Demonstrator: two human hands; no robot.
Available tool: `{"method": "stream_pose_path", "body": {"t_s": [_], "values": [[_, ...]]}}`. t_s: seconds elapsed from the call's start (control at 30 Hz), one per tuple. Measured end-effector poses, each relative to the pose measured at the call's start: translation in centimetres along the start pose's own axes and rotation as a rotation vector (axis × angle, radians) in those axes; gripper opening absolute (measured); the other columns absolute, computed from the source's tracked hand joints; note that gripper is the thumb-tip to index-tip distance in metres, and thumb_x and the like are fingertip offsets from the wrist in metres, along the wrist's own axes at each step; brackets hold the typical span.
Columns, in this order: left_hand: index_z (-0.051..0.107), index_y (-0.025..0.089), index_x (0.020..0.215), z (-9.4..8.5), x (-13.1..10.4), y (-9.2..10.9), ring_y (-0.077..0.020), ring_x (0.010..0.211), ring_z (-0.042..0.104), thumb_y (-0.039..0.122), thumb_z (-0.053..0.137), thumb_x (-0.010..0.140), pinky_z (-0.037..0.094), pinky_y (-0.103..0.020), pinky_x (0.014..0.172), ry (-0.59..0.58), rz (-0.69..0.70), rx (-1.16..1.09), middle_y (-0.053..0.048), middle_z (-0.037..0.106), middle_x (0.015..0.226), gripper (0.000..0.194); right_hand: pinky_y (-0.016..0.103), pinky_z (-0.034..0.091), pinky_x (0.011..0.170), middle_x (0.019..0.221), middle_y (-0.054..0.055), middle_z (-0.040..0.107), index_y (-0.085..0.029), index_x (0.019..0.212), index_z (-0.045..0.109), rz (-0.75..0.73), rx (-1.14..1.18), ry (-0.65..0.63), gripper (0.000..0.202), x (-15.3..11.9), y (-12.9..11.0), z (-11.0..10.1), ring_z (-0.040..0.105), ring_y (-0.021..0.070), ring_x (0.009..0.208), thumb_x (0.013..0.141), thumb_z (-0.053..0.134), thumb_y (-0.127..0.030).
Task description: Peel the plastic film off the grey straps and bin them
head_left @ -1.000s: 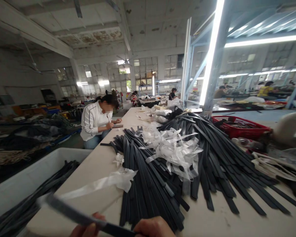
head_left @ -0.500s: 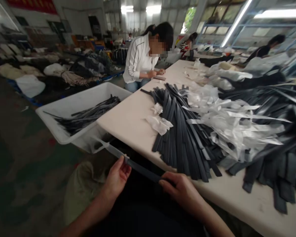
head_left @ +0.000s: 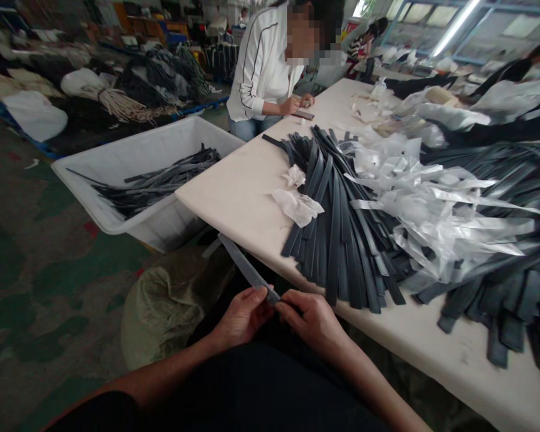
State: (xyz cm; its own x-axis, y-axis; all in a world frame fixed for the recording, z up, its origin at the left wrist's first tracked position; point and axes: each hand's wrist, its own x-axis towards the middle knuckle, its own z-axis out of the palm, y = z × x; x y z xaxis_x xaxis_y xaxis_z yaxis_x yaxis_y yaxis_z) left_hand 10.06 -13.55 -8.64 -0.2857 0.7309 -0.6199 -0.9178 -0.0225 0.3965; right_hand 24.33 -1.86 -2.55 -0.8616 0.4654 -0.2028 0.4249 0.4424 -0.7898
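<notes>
A dark flat strap, partly inside a clear plastic sleeve, is held low in front of me, beside the table's near edge. My left hand is closed, its thumb pressing the sleeved part. Close by on the right, my right hand pinches the dark end; its fingertips almost touch the left ones. The sleeve's far part slants up and left beyond my left hand. On the table, a fanned pile of dark straps lies nearest to my right hand.
Loose clear plastic sleeves heap over the straps on the table. A white bin with dark strips stands left of it. Below is a pale green sack. A co-worker in a white jacket sits at the table's far side.
My hands have come together; earlier they were apart with the strap stretched between them. The left hand moved right along the strap. The view has tilted down.
</notes>
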Motion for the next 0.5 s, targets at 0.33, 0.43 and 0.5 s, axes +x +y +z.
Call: {"method": "stream_pose_path", "body": {"t_s": [0.33, 0.43, 0.5], "values": [[0.077, 0.012, 0.081, 0.1, 0.0, 0.9, -0.0130, 0.063, 0.067, 0.031, 0.097, 0.051, 0.055, -0.023, 0.062, 0.004, 0.114, 0.008, -0.005, 0.074, 0.073, 0.042, 0.025, 0.038, 0.055, 0.061, -0.001, 0.058, -0.019, 0.067, 0.059, -0.013, -0.088, 0.050, 0.030, -0.4, 0.3, -1.0, 0.053, 0.0136, 0.056, 0.093, 0.054, -0.032], [0.078, 0.009, 0.082, 0.6, -0.1, 0.9, -0.0137, 0.067, 0.067, 0.031, 0.097, 0.052, 0.055, -0.023, 0.066, -0.036, 0.143, 0.059, -0.007, 0.075, 0.076, 0.041, 0.025, 0.041, 0.060, 0.064, -0.001, 0.061, -0.019, 0.070, 0.061, -0.067, -0.053, 0.041, 0.028, 0.6, -0.2, -0.6, 0.056, 0.0142, 0.061, 0.094, 0.055, -0.032], [0.078, 0.010, 0.083, 0.5, -0.2, 1.8, -0.0130, 0.069, 0.067, 0.030, 0.096, 0.054, 0.055, -0.022, 0.067, -0.015, 0.246, 0.052, -0.006, 0.075, 0.078, 0.039, 0.024, 0.041, 0.058, 0.065, -0.001, 0.062, -0.019, 0.073, 0.063, -0.043, -0.008, 0.008, 0.028, 0.2, 0.1, -1.2, 0.058, 0.0141, 0.061, 0.095, 0.054, -0.034]]}}
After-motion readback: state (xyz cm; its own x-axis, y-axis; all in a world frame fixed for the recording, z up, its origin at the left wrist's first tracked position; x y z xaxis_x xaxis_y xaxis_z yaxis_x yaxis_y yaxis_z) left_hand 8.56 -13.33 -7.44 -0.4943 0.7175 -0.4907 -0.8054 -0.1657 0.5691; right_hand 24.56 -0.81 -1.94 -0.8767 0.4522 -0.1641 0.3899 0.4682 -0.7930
